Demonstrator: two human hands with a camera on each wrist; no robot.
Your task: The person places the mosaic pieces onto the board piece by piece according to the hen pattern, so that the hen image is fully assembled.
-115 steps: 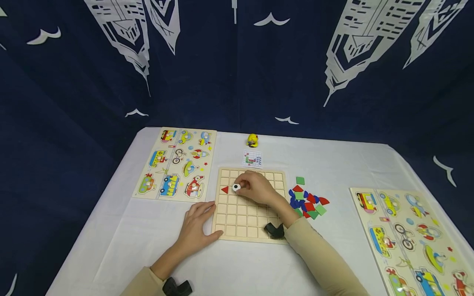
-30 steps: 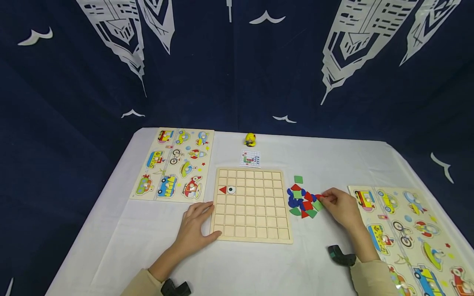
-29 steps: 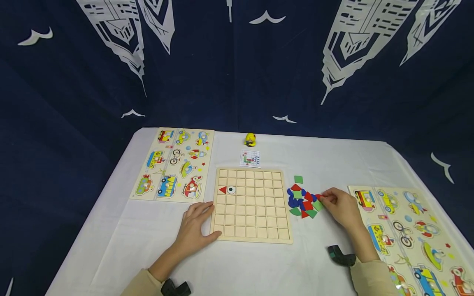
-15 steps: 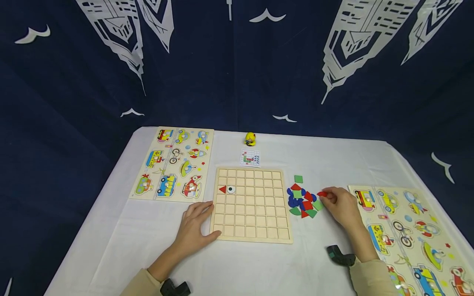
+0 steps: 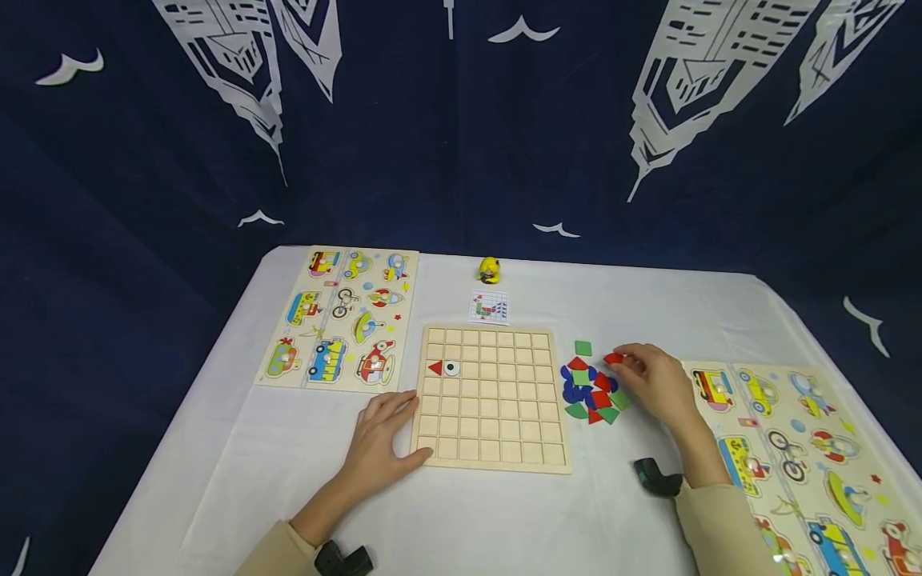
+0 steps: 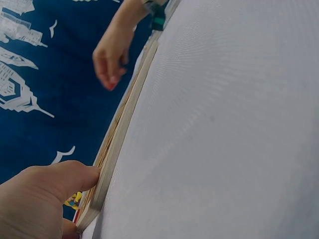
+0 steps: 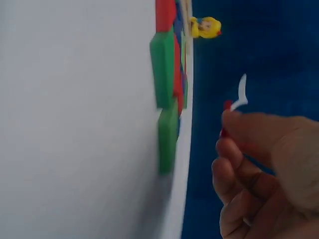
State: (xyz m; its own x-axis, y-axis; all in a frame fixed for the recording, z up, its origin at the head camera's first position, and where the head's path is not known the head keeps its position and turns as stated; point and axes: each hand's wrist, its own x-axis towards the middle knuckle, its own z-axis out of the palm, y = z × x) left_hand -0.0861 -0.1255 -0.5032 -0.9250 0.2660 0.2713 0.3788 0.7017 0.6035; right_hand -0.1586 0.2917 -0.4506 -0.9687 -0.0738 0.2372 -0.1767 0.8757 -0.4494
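My right hand (image 5: 659,384) pinches a red quarter-circle piece (image 5: 613,358) between thumb and fingertips, raised above the table's right side. In the right wrist view the red piece (image 7: 227,105) shows edge-on, mostly covered by the fingers. Below and left of it lies a pile of flat shapes, among them a red square (image 5: 601,399), a green square (image 5: 580,378) and several blue pieces. My left hand (image 5: 382,440) rests at the left edge of the wooden grid board (image 5: 490,408), fingers relaxed. On the board, a red triangle (image 5: 435,368) sits beside a white eye piece (image 5: 451,368).
A small pattern card (image 5: 489,306) lies behind the board, with a yellow toy figure (image 5: 489,270) beyond it. Vehicle puzzle boards stand at both sides, the left puzzle (image 5: 334,320) and the right puzzle (image 5: 799,448). A separate green square (image 5: 583,348) lies above the pile.
The eye piece was put down beside the red triangle, and my right hand went to the pile. It then took the red quarter-circle and lifted it up and leftward. My left hand stayed put.
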